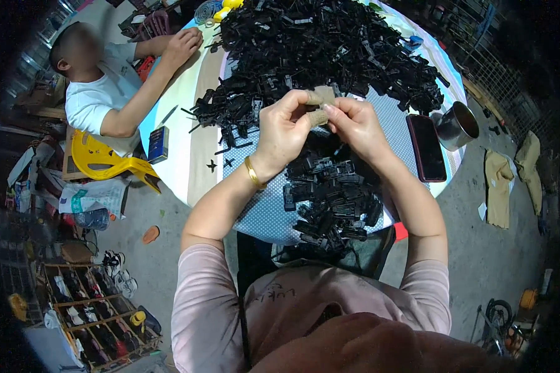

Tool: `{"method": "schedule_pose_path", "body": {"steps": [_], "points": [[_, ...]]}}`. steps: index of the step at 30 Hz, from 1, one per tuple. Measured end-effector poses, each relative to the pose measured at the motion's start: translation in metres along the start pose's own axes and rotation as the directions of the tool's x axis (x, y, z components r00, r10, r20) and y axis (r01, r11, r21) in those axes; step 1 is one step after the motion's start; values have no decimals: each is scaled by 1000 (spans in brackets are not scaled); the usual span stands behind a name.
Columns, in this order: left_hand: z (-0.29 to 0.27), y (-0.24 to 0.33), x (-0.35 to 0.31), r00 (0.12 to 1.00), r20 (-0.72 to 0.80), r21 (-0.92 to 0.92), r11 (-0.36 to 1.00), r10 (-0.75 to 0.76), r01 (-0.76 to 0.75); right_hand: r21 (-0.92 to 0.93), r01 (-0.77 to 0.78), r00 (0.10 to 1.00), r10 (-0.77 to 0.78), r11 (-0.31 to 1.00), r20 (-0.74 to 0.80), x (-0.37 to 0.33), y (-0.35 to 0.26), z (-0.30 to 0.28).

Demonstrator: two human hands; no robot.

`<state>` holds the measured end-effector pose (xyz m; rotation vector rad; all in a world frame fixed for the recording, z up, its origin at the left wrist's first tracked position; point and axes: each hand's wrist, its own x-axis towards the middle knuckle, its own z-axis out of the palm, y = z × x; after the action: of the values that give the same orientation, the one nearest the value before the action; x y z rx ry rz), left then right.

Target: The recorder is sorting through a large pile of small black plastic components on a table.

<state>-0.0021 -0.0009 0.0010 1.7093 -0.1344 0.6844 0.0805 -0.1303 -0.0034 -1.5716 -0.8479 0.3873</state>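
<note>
Left hand [285, 129] and right hand [359, 129] together at a small, beige, cloth-like strip [325, 94].
The strip is between their fingertips, near heaped black plastic parts [305, 50]; which hand grips it, I cannot tell.

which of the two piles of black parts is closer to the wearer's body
The smaller pile, by the near edge of the table; the other, a much larger heap, spreads mostly beyond the left hand and right hand.
</note>
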Motion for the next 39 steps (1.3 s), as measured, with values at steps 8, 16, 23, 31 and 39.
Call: {"method": "schedule_pose_path", "body": {"steps": [8, 16, 23, 31, 39], "points": [[-2, -21, 9, 999, 38, 123, 992, -20, 15, -222, 101, 981, -135, 970, -140, 26, 22, -40], [0, -11, 5, 915, 343, 78, 977, -213, 199, -845, -50, 943, -253, 532, -215, 51, 82, -83], [-4, 2, 2, 890, 390, 30, 969, -236, 244, -926, -47, 959, -243, 375, -147, 61, 91, -74], [-5, 2, 6, 813, 525, -23, 951, -250, 307, -811, -122, 970, -102, 573, -219, 41, 62, -80], [-3, -5, 1, 853, 483, 92, 981, -196, 173, -379, 84, 939, -201, 922, -281, 37, 36, -70]]}}
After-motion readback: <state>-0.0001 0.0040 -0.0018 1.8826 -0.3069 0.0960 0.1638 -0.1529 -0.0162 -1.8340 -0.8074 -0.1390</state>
